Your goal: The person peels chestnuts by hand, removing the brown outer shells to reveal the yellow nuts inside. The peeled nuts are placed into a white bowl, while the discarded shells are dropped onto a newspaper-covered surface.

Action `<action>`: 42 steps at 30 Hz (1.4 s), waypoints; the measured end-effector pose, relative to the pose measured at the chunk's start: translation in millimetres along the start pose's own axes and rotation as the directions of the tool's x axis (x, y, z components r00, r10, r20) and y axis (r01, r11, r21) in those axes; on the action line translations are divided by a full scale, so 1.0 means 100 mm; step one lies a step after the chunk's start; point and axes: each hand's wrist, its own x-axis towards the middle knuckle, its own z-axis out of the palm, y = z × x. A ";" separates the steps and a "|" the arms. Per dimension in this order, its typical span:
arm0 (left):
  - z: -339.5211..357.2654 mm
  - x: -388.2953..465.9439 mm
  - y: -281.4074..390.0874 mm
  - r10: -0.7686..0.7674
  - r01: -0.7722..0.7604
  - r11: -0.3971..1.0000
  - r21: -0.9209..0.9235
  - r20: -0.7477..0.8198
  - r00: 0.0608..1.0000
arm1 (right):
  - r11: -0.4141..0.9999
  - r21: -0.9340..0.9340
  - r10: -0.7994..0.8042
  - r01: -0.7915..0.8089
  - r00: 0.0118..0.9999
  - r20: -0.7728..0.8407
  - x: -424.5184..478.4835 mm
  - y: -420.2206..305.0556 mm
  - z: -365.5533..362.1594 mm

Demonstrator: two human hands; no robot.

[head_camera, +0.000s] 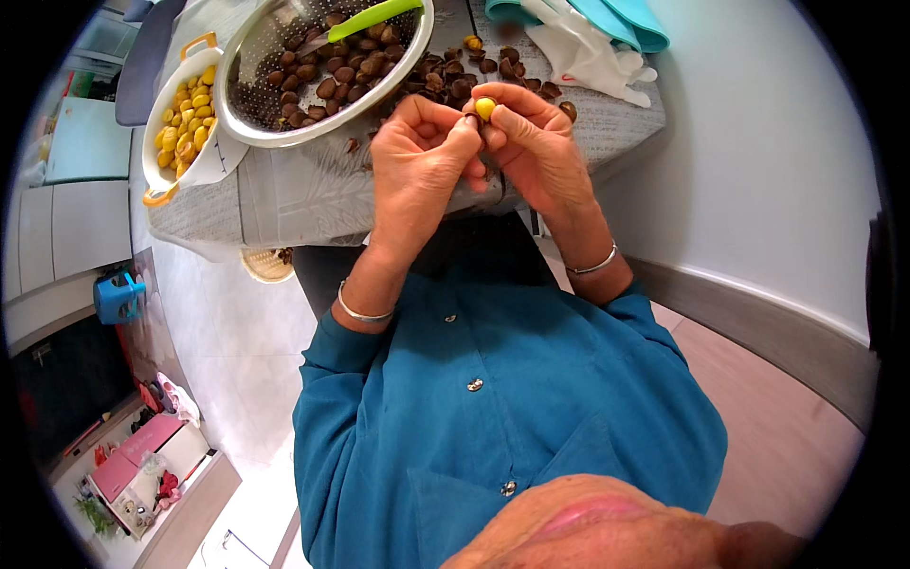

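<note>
A partly peeled chestnut [485, 108], its yellow kernel bare on top, is pinched between the thumb and fingers of my right hand [540, 146]. My left hand [419, 167] meets it from the left, thumb and forefinger closed on brown shell at the chestnut's edge. Just beyond both hands lies a heap of dark, broken chestnut shells [451, 75]. A perforated metal colander [316, 135] to the left holds many brown chestnuts [341, 75] and a knife with a green handle [373, 18]. Farther left, yellow peeled kernels [188, 124] fill a white two-handled dish [226, 153].
White gloves [583, 53] and turquoise cloth or rubber [625, 21] lie at the table's far right. A plain wall [746, 142] rises close on the right. The covered table's near edge [306, 238] runs before my lap. Below it at left sits a woven basket [266, 264].
</note>
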 end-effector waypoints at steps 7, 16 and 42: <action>0.08 0.04 -0.12 0.415 -0.346 0.797 0.494 -0.032 0.909 | 0.968 -0.248 -0.048 0.034 0.998 -0.051 0.02 -0.07 0.08; 0.08 0.05 -0.19 0.551 -0.408 0.582 0.703 0.028 0.834 | 0.960 -0.279 -0.060 0.015 0.986 -0.154 -0.01 -0.01 0.03; 0.01 -0.03 -0.18 0.435 -0.473 0.753 0.457 0.193 0.880 | 0.996 0.050 -0.064 0.068 0.995 -0.079 -0.12 -0.02 0.01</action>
